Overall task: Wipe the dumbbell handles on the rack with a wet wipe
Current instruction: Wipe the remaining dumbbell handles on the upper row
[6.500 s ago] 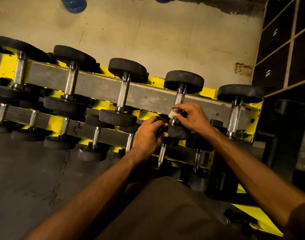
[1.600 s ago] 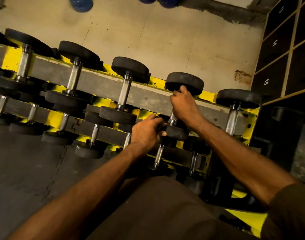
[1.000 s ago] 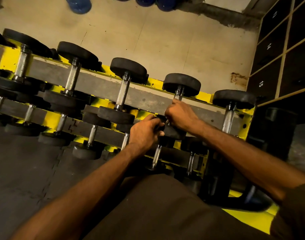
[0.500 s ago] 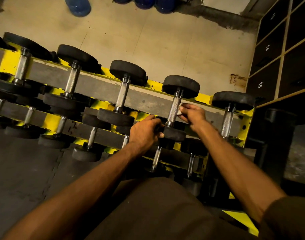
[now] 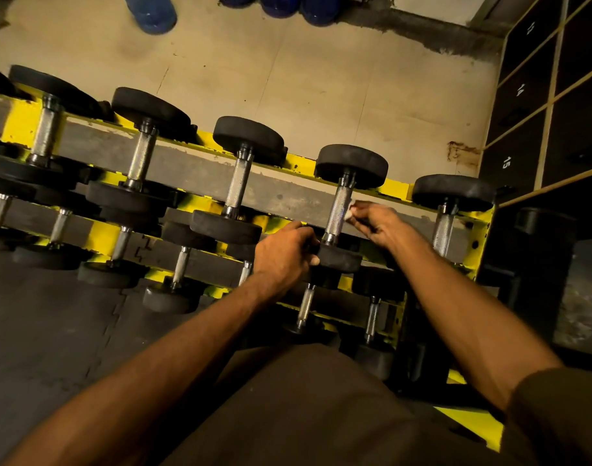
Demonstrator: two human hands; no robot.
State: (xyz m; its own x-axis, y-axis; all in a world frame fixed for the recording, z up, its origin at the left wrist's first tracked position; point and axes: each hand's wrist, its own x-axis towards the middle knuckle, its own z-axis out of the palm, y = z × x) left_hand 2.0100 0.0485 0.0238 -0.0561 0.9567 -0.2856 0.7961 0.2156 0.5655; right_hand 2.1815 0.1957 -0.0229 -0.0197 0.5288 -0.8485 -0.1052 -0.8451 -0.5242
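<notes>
White painted numbers stand on the dark square locker doors (image 5: pixel 523 105) set in a pale frame at the right. The lowest door reads 15 and the one above it 14. A neighbouring door, cut by the picture's edge, seems to read 12. The topmost number is too blurred to read.

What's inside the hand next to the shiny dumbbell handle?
A bit of white wet wipe peeks out of the right hand, pinched beside the handle. The rest of the wipe is hidden behind the curled fingers.
</notes>
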